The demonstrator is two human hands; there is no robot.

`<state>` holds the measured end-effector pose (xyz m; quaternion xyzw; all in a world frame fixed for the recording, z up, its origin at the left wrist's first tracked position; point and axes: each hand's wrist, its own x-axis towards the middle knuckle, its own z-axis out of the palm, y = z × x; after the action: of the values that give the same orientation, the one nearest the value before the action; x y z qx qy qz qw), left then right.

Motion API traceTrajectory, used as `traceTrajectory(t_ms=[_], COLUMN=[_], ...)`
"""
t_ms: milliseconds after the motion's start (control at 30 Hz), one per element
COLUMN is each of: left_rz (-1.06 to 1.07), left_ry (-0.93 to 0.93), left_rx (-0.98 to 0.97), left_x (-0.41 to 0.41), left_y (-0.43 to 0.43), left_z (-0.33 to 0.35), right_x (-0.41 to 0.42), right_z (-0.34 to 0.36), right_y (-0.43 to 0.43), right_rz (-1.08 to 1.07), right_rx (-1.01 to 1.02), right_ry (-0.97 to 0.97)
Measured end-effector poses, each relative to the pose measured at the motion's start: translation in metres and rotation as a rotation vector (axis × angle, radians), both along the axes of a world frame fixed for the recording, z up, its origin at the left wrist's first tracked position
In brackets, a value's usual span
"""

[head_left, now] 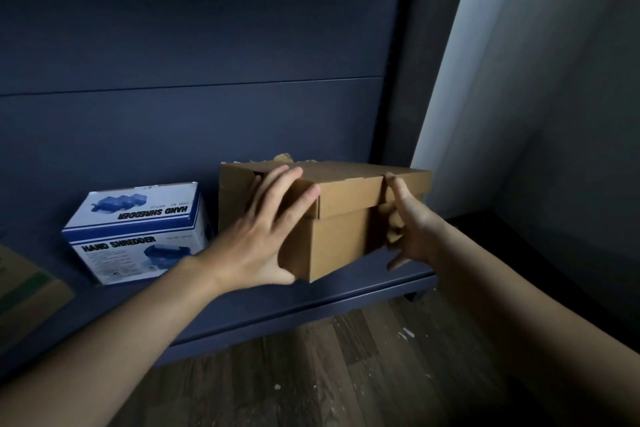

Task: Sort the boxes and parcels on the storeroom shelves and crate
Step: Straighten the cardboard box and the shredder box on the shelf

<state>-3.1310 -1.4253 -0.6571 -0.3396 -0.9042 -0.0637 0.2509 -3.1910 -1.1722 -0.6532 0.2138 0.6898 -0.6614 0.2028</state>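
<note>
As arms extend, left hand (265, 234) and right hand (414, 229) press the box (346, 232)

Dim room; navy shelf unit (294, 305) with panelled back; dark wood-plank floor (346, 374), white flecks; pale wall (519, 80) right.
</note>
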Motion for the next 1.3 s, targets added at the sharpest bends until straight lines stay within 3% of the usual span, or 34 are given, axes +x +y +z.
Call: traceTrajectory(t_ms=[200,500,700,1133,1300], left_rz=[0.044,0.122,0.243,0.18,0.29], left_ry=[-0.188,-0.244,-0.524,-0.825,-0.773], left_rx=[0.225,0.258,0.568,0.903,0.994], left_x=[0.005,0.002,-0.007,-0.021,-0.022], left_y=[-0.028,-0.059,-0.074,-0.09,-0.082], left_z=[0.002,-0.007,-0.004,0.007,0.011], right_x=[-0.012,-0.019,-0.024,-0.013,-0.016], right_z=[-0.022,-0.029,-0.022,-0.002,-0.006], right_y=[0.028,0.036,0.04,0.041,0.043], right_rz=[-0.196,-0.202,-0.186,-0.06,0.034], right_rx=[0.124,0.161,0.149,-0.01,-0.091], right_ry=[0.319,0.458,0.6,0.57,0.501])
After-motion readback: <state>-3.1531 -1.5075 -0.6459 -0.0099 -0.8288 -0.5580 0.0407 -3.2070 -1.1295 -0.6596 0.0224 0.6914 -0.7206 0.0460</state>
